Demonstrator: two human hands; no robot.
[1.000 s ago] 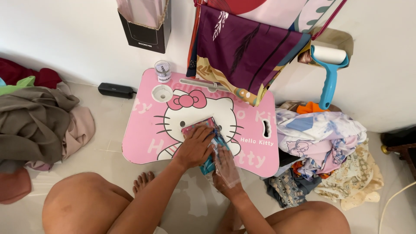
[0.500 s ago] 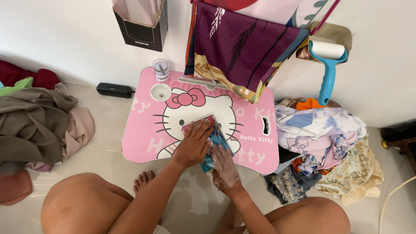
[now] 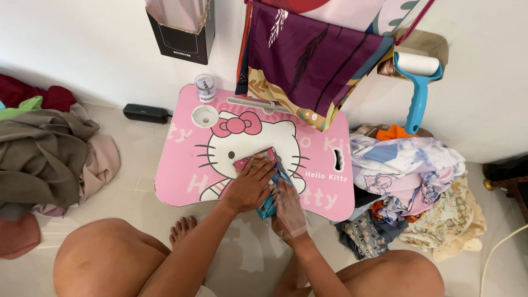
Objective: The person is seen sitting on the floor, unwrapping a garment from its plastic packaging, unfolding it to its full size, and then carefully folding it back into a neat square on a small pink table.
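Observation:
A folded patterned cloth, pink and teal, lies on the pink cartoon-cat lap table. My left hand presses flat on top of the cloth. My right hand sits inside a clear plastic bag at the cloth's near end, fingers against the fabric. The bag's mouth reaches the table's front edge. Most of the cloth is hidden under both hands.
A small clear jar and a round cup hole sit at the table's far left. Heaps of clothes lie left and right. A blue lint roller, hanging purple fabric and a black box line the wall.
Both hands shifted slightly on the cloth; my right hand in the bag slid a little farther up over the cloth's near end. The view wobbled slightly.

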